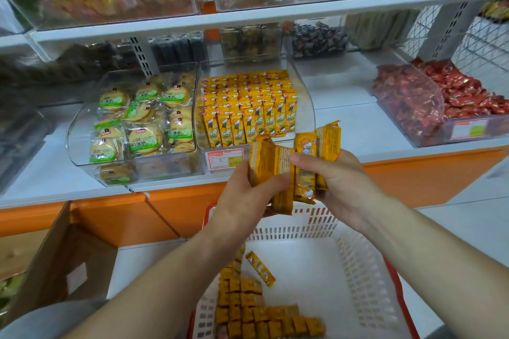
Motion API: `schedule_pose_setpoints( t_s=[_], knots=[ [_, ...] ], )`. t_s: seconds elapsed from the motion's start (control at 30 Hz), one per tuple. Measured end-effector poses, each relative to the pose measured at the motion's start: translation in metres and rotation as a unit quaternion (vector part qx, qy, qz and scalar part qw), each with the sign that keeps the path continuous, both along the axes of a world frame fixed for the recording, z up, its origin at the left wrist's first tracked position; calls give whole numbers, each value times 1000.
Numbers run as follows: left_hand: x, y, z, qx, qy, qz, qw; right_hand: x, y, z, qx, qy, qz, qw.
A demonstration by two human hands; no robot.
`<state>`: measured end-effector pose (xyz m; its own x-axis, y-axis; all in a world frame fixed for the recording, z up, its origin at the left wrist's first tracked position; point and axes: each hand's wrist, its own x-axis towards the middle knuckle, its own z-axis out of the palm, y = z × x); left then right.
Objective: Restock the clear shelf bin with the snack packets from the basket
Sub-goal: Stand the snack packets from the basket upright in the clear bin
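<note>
- My left hand (242,190) covers part of the packets (275,162) I hold.
- The basket (366,283) runs off the bottom edge.
- The price label (224,158) is too small to read.

Left hand (245,190) and right hand (338,176) grip a bunch of yellow snack packets (292,165) above a white basket (358,270), before a clear shelf bin (305,107) holding upright rows of matching packets.

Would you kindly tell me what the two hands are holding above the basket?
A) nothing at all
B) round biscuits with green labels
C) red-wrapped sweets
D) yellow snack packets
D: the left hand and the right hand both grip a bundle of yellow snack packets above the basket.
</note>
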<state>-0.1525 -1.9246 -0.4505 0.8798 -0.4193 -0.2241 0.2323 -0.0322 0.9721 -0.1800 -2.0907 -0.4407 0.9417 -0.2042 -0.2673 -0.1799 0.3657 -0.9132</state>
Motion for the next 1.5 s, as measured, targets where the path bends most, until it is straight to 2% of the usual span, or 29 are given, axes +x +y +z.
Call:
schedule_pose_setpoints(
  t_s=[0.23, 0.5, 0.8, 0.9, 1.03, 1.23, 1.37, 1.5],
  knots=[
    [2, 3, -3, 30, -18, 30, 999, -4, 4, 0, 95, 36, 15, 995],
    [10, 7, -5, -4, 17, 70, 997, -10, 5, -4, 55, 26, 29, 998],
    [16, 6, -9, -13, 74, 95, 993, -8, 9, 1, 112, -6, 23, 993],
    [14, 5, -8, -20, 62, 86, 994, -9, 13, -1, 92, -13, 27, 995],
    [6, 2, -6, -5, 26, 61, 998, -10, 19, -3, -7, 7, 34, 999],
    [13, 6, 0, -4, 35, 66, 997, -11, 21, -4, -102, 31, 78, 991],
    [16, 9, -1, -3, 53, 84, 995, -8, 22, -6, -52, 58, 53, 996],
    [19, 14, 0, 1, 62, 99, 993, -7, 18, -4, 1, 32, 47, 998]
  ],
)
